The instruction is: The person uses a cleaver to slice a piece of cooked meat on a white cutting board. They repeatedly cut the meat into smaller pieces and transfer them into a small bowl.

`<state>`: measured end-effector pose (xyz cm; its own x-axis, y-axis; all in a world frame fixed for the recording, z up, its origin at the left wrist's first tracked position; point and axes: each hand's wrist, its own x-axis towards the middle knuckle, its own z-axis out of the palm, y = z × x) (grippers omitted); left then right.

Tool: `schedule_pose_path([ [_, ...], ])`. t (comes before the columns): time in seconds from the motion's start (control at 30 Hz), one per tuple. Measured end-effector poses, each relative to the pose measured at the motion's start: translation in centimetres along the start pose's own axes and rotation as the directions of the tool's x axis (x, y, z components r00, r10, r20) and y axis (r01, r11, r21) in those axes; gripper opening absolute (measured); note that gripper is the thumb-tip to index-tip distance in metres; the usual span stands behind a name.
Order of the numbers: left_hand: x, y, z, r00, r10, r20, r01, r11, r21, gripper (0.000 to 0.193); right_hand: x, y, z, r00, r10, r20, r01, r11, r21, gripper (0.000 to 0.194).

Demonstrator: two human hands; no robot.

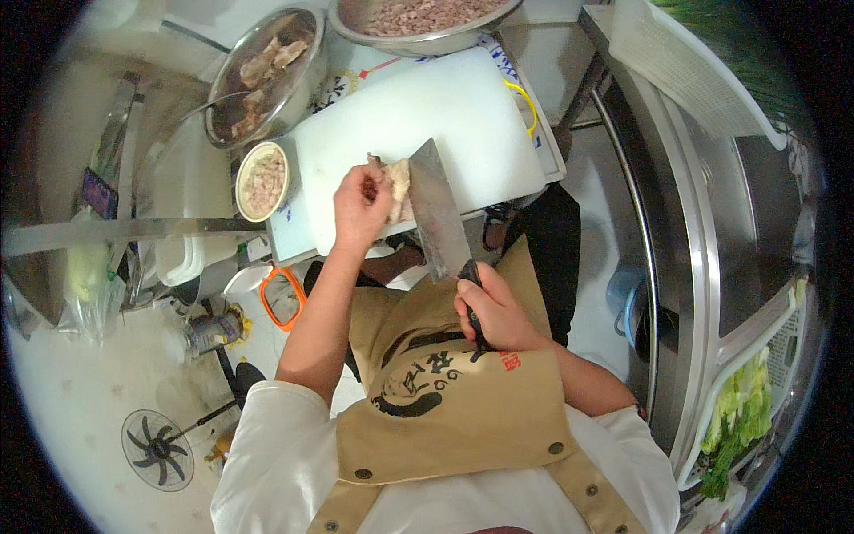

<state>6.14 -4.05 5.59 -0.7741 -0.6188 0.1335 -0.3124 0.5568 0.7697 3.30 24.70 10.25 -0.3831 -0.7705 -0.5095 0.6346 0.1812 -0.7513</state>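
My right hand grips the black handle of a broad cleaver. Its blade points away from me, over the near edge of a white cutting board. Left of the blade, my left hand holds a piece of pale meat against the board with curled fingers. The meat lies right beside the blade; whether the two touch, I cannot tell. My palm and the blade hide part of the piece. Diced meat fills a small round bowl at the board's left side.
A steel bowl with large meat pieces and a utensil stands at the back left. Behind the board, a wide steel basin holds diced meat. Steel counters run along the right, with a basket of leafy greens. A fan stands lower left.
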Motion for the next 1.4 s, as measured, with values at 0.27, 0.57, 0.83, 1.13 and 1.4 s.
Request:
schedule_pose_path([
  [0.27,0.4,2.2,1.1,0.974,0.072,0.215,-0.151,0.913,0.38,0.06,0.0,0.9,-1.0,0.997,-0.074,0.018,0.076,0.958,-0.275,0.01],
  [0.57,0.6,3.6,3.0,0.995,0.021,0.096,-0.086,0.657,0.749,0.036,-0.1,3.3,-2.5,0.993,-0.101,0.053,0.112,0.953,-0.282,0.01],
  [0.83,2.7,0.1,3.1,1.0,-0.014,-0.019,0.024,0.636,0.771,0.024,-2.2,2.2,-0.7,0.998,-0.033,0.048,0.03,0.997,0.065,0.02],
  [1.13,0.0,2.8,-4.1,0.99,0.045,-0.133,-0.002,0.952,0.306,0.034,-3.3,2.7,-0.6,0.983,-0.011,0.184,-0.025,0.981,0.193,0.023],
  [1.4,-3.9,0.4,-3.0,0.938,-0.085,-0.336,0.075,0.996,-0.04,0.027,-2.6,2.1,-0.7,0.979,-0.117,0.167,0.166,0.933,-0.318,0.02],
])
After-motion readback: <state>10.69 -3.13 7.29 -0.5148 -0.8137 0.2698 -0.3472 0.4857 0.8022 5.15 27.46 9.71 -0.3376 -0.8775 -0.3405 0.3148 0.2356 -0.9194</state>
